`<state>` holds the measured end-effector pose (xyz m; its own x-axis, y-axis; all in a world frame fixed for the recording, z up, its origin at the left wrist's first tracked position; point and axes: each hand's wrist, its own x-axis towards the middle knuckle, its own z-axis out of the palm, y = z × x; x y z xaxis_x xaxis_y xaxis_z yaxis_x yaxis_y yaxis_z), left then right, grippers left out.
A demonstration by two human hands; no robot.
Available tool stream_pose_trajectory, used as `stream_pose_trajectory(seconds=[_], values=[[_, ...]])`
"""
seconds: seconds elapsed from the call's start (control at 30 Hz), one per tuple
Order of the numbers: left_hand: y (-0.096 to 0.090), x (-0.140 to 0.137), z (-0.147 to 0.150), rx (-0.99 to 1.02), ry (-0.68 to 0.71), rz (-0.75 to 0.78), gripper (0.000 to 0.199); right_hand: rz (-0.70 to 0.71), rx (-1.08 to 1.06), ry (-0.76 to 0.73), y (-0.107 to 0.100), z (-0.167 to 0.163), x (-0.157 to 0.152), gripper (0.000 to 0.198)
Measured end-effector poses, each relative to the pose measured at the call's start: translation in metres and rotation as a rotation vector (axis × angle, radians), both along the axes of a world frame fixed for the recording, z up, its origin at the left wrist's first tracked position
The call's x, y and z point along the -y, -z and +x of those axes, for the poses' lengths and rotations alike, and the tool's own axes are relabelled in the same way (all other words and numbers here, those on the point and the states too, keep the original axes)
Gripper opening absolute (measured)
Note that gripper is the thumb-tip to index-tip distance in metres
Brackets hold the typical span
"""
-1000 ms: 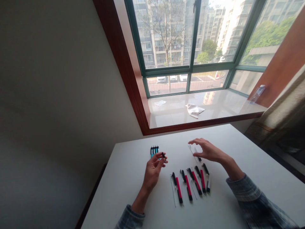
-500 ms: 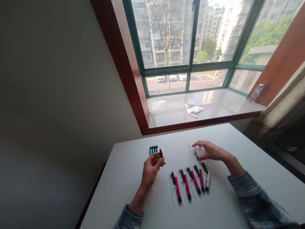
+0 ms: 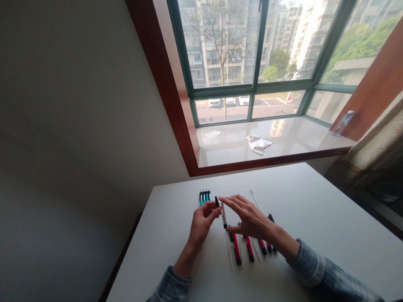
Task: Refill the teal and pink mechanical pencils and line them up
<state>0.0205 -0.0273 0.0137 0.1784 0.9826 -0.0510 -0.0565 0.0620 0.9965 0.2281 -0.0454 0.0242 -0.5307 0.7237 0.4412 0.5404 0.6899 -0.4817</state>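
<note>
Between the thumb and fingers of my left hand (image 3: 203, 220) is a small black pen part (image 3: 217, 201), held upright. My right hand (image 3: 252, 216) pinches a pale pen barrel (image 3: 223, 214) with a black end, its index finger near the top and its thumb near the bottom. The two parts are side by side, very close; whether they touch I cannot tell. Below my hands lies a row of red and black pen barrels (image 3: 248, 247), partly covered by my right hand and wrist. Thin white refills (image 3: 228, 251) lie among them.
Several teal and black pens (image 3: 204, 197) lie together behind my left hand. More thin refills (image 3: 254, 198) lie beyond my right hand on the white table (image 3: 176, 201). On the windowsill are a crumpled white cloth (image 3: 258, 144) and a clear bottle (image 3: 344, 123).
My right hand has moved left from the far refills to my left hand, bringing the pale pen barrel. My left hand still holds the black part and has shifted only slightly.
</note>
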Motion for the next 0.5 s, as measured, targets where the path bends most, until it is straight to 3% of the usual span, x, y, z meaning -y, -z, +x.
stream_pose_trajectory(seconds=[0.3, 0.37, 0.43, 0.5], values=[[-0.004, 0.001, 0.0, 0.034, 0.025, -0.059, 0.035, 0.015, 0.014, 0.015, 0.0, 0.008, -0.006, 0.099], [-0.005, 0.001, -0.001, 0.036, -0.005, -0.072, 0.035, -0.019, 0.008, 0.099, 0.001, 0.028, -0.015, 0.077], [-0.005, 0.0, -0.002, 0.038, -0.037, -0.087, 0.036, -0.07, 0.068, 0.227, 0.003, 0.053, -0.024, 0.029], [-0.004, -0.001, -0.004, 0.046, -0.059, -0.097, 0.038, -0.123, 0.147, 0.351, 0.007, 0.075, -0.031, 0.009]])
